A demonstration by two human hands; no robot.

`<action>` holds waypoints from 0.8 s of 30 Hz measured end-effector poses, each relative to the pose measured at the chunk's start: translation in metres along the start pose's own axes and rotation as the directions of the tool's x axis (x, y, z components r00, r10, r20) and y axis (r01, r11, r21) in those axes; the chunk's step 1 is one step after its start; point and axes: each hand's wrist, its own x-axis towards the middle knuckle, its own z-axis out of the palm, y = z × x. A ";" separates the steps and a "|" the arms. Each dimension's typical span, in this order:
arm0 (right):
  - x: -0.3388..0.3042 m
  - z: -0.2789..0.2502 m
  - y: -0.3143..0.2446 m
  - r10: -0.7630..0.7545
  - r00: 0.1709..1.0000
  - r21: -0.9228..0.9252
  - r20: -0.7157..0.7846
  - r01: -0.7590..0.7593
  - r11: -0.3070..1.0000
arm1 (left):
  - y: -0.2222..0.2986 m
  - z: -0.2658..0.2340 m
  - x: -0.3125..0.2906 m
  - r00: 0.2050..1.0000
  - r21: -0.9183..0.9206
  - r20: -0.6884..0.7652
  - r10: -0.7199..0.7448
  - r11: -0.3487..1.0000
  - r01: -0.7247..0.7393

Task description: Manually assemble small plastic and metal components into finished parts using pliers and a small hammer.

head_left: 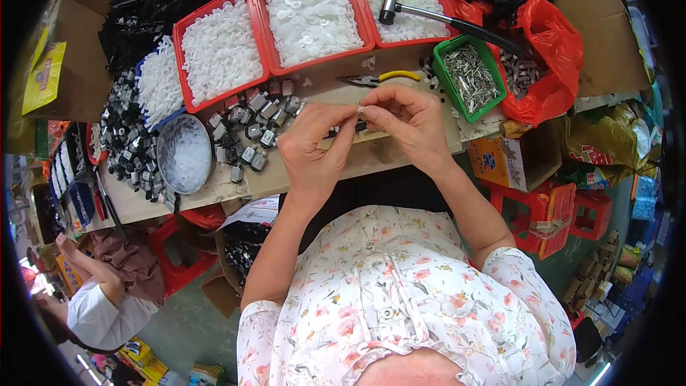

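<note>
Over the front of the table my left hand [314, 141] and my right hand [409, 120] meet at the fingertips. Both pinch a tiny pale piece [361, 109] between thumb and forefinger; it is too small to name. Just beyond my right hand lie pliers [382, 78] with yellow handles. Beside my left hand several small silver-and-black motor-like parts [261, 118] are heaped. Three red trays [265, 48] of small white plastic parts stand at the back. A green basket [463, 116] of thin metal pins sits to the right of my right hand.
A hammer [457, 23] lies across the right tray toward a red plastic bag [554, 50]. A round metal bowl [184, 154] of clear pieces stands on the left. Cardboard boxes [511, 161] and red stools [550, 218] are at the right. Another person [107, 293] sits at the lower left.
</note>
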 end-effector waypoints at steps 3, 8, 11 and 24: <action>-0.001 -0.001 -0.001 -0.169 0.985 -0.293 0.038 0.173 0.940 | 0.001 -0.003 -0.005 0.987 -0.146 0.023 -0.157 0.977 0.159; -0.002 0.005 -0.002 -0.247 0.966 -0.416 0.081 0.258 0.872 | -0.004 -0.015 -0.006 0.986 -0.058 0.087 -0.143 0.987 0.149; -0.003 0.008 -0.001 -0.257 0.960 -0.456 0.111 0.279 0.845 | -0.006 -0.020 -0.007 0.991 0.062 0.098 -0.094 0.994 0.089; 0.007 0.001 0.022 -0.423 0.851 -0.667 0.311 0.512 0.541 | -0.015 -0.021 -0.035 0.963 0.437 0.154 0.220 0.859 -0.266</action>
